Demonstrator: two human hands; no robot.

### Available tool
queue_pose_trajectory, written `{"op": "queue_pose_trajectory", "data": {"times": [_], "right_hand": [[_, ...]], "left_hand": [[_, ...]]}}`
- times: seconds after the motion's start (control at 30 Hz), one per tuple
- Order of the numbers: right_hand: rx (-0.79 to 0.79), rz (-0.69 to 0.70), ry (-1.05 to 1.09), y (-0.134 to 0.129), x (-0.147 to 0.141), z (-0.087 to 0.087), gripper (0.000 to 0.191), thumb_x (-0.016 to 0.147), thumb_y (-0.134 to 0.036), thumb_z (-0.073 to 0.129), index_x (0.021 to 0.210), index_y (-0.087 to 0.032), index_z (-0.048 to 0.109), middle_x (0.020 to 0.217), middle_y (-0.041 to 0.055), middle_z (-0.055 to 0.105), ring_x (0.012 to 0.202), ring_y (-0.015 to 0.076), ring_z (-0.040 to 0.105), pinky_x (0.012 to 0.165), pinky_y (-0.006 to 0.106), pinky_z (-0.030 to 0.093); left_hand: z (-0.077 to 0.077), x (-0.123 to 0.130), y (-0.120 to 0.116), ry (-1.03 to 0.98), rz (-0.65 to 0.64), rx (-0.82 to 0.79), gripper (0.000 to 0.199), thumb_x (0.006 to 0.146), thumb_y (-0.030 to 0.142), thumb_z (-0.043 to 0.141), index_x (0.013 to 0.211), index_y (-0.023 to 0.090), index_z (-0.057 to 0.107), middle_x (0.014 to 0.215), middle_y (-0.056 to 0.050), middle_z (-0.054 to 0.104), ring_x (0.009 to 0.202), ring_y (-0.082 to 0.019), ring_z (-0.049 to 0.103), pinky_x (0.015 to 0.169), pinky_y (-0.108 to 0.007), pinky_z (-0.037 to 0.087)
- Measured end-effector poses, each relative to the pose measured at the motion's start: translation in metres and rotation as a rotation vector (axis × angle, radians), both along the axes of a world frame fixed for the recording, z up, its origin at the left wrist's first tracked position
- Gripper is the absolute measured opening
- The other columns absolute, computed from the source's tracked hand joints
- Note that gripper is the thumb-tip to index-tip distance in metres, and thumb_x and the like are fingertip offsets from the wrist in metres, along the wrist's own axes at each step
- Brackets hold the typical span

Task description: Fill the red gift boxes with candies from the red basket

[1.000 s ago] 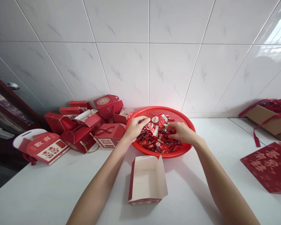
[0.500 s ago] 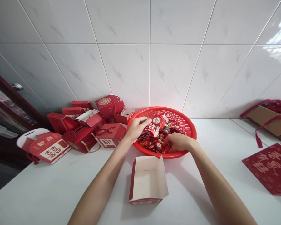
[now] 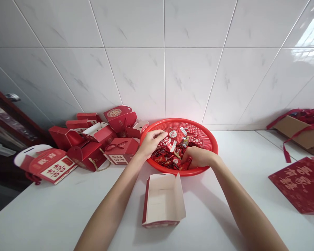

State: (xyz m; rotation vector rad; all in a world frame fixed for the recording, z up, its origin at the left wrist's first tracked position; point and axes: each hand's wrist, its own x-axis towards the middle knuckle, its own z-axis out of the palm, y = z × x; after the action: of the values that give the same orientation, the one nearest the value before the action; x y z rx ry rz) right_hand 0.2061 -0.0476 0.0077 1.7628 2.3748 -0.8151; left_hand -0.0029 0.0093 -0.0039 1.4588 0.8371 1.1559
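A red perforated plastic basket (image 3: 208, 134) holds many small wrapped sweets (image 3: 159, 158), mostly red. My left hand (image 3: 151, 143) is over its left rim, thumb and fingers closed at the edge of a red-and-white candy packet (image 3: 167, 142). Down among the sweets, on the right side, is my right hand (image 3: 199, 157); its fingers are bent and their tips are hidden by wrappers, so what they grip does not show. In front of the basket stands an open red paper box (image 3: 163, 202), its white inside bare.
Several red gift boxes (image 3: 94, 153) with cord handles are heaped on the left of the white table (image 3: 94, 209). To the right are a flat red printed piece (image 3: 298, 184) and a cardboard box (image 3: 294, 134) of dark red ribbons. A tiled wall (image 3: 188, 80) rises behind.
The view has shifted slightly, moving everything a little to the left. My right hand has moved only slightly among the sweets; my left hand stays at the packet.
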Motion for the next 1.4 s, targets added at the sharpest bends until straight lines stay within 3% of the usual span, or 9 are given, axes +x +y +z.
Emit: {"op": "queue_pose_trajectory", "data": {"times": [0.23,0.37,0.63,0.77,0.97,1.23,1.4], "right_hand": [[-0.020,-0.003,0.014,0.001,0.000,-0.001,0.054,0.070,-0.002,0.069,0.112,-0.032,0.084,0.110,0.0015,0.081,0.101,0.0264,0.073,0.072,0.027,0.052],[-0.061,-0.019,-0.060,0.002,-0.007,0.000,0.054,0.069,-0.003,0.070,0.113,-0.031,0.083,0.112,0.0035,0.079,0.098,0.0278,0.073,0.070,0.028,0.050],[-0.086,-0.005,-0.132,-0.003,-0.012,0.007,0.029,0.078,-0.017,0.071,0.103,-0.026,0.082,0.103,0.0063,0.078,0.091,0.0273,0.071,0.065,0.029,0.044],[-0.107,0.040,-0.111,-0.002,-0.009,0.009,0.038,0.078,-0.011,0.069,0.109,-0.030,0.081,0.110,0.0033,0.077,0.097,0.0258,0.070,0.067,0.028,0.045],[-0.107,0.088,-0.101,0.007,-0.008,0.002,0.047,0.072,-0.003,0.065,0.110,-0.024,0.082,0.105,0.0076,0.078,0.094,0.0280,0.070,0.065,0.029,0.045],[-0.114,0.117,-0.026,0.004,-0.001,0.002,0.049,0.075,-0.008,0.066,0.117,-0.029,0.081,0.112,0.0030,0.079,0.101,0.0269,0.071,0.071,0.028,0.047],[-0.113,0.166,0.021,0.011,0.001,-0.003,0.047,0.070,-0.003,0.066,0.108,-0.024,0.083,0.105,0.0043,0.080,0.097,0.0270,0.071,0.073,0.029,0.048]], "left_hand": [[-0.002,-0.001,0.000,0.002,-0.014,-0.003,0.050,0.061,0.065,0.088,0.074,0.018,0.076,0.076,-0.001,0.071,0.076,-0.019,0.060,0.073,-0.029,0.048],[-0.002,-0.001,0.001,0.011,-0.017,-0.010,0.050,0.062,0.065,0.087,0.072,0.018,0.074,0.073,0.000,0.067,0.073,-0.017,0.057,0.071,-0.029,0.046],[-0.001,0.000,0.000,0.009,-0.014,-0.006,0.049,0.062,0.063,0.088,0.073,0.018,0.075,0.072,0.000,0.066,0.073,-0.017,0.056,0.071,-0.029,0.045],[0.000,0.000,-0.001,0.007,-0.016,-0.003,0.048,0.062,0.062,0.088,0.072,0.017,0.075,0.072,0.000,0.066,0.072,-0.016,0.055,0.070,-0.028,0.044],[-0.001,0.000,0.000,0.006,-0.016,-0.011,0.049,0.060,0.063,0.088,0.072,0.017,0.074,0.071,0.001,0.065,0.070,-0.016,0.055,0.069,-0.028,0.044],[-0.002,0.000,0.000,0.005,-0.021,-0.016,0.048,0.061,0.062,0.088,0.072,0.017,0.075,0.071,0.001,0.066,0.071,-0.016,0.055,0.069,-0.028,0.044],[-0.002,0.000,0.000,0.010,-0.017,-0.013,0.048,0.061,0.063,0.088,0.071,0.018,0.074,0.070,0.001,0.064,0.069,-0.015,0.054,0.068,-0.028,0.043]]}}
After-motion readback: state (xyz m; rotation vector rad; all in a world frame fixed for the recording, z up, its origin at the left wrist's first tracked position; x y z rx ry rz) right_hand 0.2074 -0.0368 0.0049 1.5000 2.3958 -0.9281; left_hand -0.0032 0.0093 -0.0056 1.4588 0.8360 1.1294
